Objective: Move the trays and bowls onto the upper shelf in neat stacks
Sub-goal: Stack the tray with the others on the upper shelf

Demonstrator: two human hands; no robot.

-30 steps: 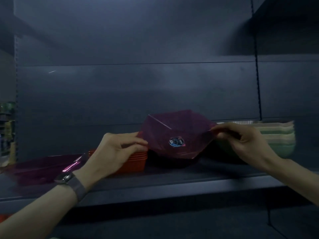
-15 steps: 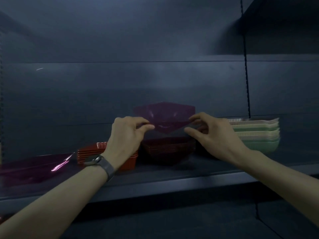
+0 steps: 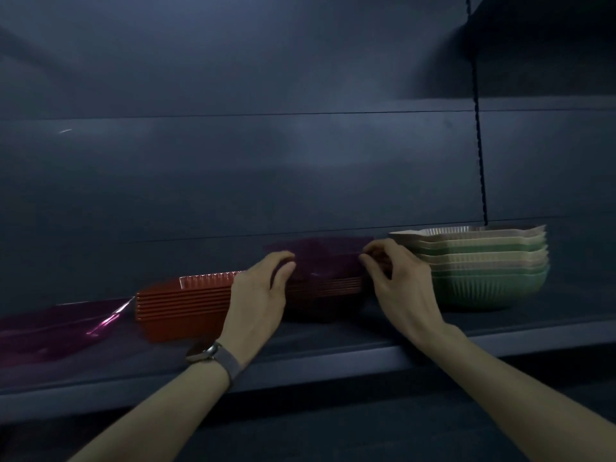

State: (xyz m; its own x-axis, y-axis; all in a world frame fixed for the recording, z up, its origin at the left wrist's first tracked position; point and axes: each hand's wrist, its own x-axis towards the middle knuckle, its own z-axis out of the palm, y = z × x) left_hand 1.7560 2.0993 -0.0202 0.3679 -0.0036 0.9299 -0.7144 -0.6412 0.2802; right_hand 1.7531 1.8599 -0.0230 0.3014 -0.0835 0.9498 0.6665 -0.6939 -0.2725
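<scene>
Fingers: left hand (image 3: 261,295) and right hand (image 3: 400,288) grip purple bowl (image 3: 330,258) by its rim | apparently seated on dark stack (image 3: 325,303)

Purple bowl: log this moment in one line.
left hand: grips purple bowl, left rim | right hand: pinches right rim | purple bowl: atop dark stack, between orange trays and green bowls

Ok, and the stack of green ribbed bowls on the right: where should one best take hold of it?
Probably at the lowest bowl, with one hand on each side of its rounded ribbed wall, coming from the open front of the shelf. The rims flare out above it, so a grip on an upper rim would likely lift only part of the stack.
</scene>
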